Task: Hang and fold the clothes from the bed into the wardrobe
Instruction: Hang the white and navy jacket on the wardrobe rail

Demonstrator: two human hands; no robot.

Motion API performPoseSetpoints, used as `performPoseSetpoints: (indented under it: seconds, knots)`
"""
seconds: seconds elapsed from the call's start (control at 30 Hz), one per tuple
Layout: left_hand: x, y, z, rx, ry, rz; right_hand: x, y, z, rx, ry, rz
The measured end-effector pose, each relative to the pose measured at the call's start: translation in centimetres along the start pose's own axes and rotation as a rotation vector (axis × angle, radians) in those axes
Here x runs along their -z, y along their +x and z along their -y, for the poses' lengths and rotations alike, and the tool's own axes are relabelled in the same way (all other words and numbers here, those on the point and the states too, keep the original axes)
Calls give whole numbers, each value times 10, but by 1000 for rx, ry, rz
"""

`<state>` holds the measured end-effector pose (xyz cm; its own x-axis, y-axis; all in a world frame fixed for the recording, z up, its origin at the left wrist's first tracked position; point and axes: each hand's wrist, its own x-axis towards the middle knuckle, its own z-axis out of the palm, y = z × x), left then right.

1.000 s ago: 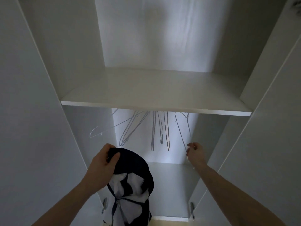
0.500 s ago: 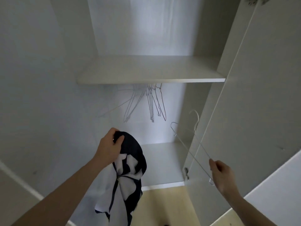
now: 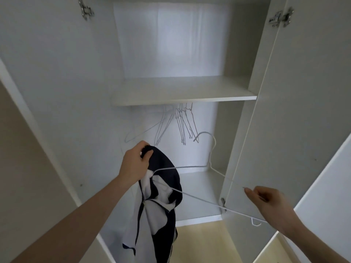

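- Left hand (image 3: 135, 164) is curled tight around the top of a dark blue and white garment (image 3: 160, 209), which hangs down in front of the open wardrobe (image 3: 79, 92).
- Right hand (image 3: 273, 205) pinches one corner of a white wire hanger (image 3: 190, 195) with bent fingers.
- That hanger is tilted, its far end lies across the garment, and its hook (image 3: 206, 136) points up into the wardrobe.
- More wire hangers (image 3: 182, 126) hang in a bunch under the white shelf (image 3: 182, 92), above and behind the garment.
- Open doors stand on both sides: the left door (image 3: 24, 149) and the right door (image 3: 303, 111), which is just behind the right hand.
- Shiny metal hinges (image 3: 281, 17) sit near the top of the doors.
- Down low is the white wardrobe floor (image 3: 199, 196), and in front of it a pale wooden room floor (image 3: 205, 242).
- No words or labels can be read anywhere.
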<state>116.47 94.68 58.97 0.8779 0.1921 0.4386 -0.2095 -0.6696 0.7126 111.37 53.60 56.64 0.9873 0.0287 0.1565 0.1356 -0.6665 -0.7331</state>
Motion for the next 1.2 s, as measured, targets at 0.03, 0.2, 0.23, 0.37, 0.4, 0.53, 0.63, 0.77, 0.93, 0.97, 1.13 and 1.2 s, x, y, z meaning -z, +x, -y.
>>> performPoseSetpoints:
  seconds: [0.03, 0.2, 0.23, 0.37, 0.4, 0.53, 0.63, 0.77, 0.93, 0.97, 1.13, 1.2]
  knots:
    - [2, 1, -4, -12, -4, -1, 2, -1, 3, 19, 2, -3]
    - [13, 5, -23, -96, 12, -43, 15, -8, 12, 73, 5, 72]
    - [17, 7, -25, -102, 17, -60, 18, -9, 13, 81, 13, 81]
    - [26, 16, -33, -84, 27, -125, 28, -10, 17, 108, 26, 109]
    - [27, 17, -36, -79, 28, -132, 29, -10, 19, 112, 31, 112]
    - [30, 21, -43, -82, 57, -137, 35, -10, 25, 134, 51, 100]
    - [36, 27, -46, -76, 89, -150, 45, -12, 28, 158, 30, 49]
    - [39, 31, -47, -69, 117, -153, 54, -17, 34, 200, 30, 6]
    - [37, 31, -55, -76, 111, -156, 53, -22, 37, 229, -4, -26]
    - [36, 30, -57, -79, 100, -154, 51, -24, 37, 237, -11, -35]
    - [35, 24, -78, -117, -6, -160, 33, -26, 42, 237, 8, -74]
    - [35, 21, -93, -144, -68, -160, 20, -25, 44, 211, 41, -74]
